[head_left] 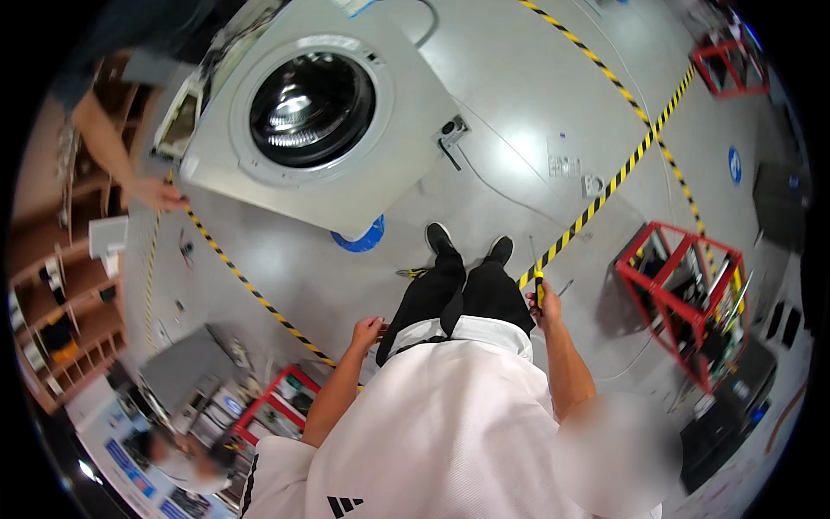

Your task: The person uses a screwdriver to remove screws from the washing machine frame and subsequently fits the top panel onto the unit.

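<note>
My right hand point(550, 308) is closed around the handle of a yellow and black screwdriver point(539, 289), its thin shaft pointing forward, away from me. A short metal piece point(566, 286) shows beside that hand; I cannot tell whether it is held. Beside my left thigh, my left hand point(368, 332) has its fingers curled in, and what they hold, if anything, is hidden. Ahead and to the left stands a grey-white front-loading washing machine point(406, 130) with a dark round glass door point(312, 110). Both hands are apart from it.
A co-worker's hand point(161, 195) reaches in at the left, near wooden shelves point(91, 277). Yellow-black tape point(588, 214) crosses the floor. Red metal frames point(679, 294) stand at right. A yellow-handled tool point(412, 272) lies by my left foot. Another person point(186, 458) is at lower left.
</note>
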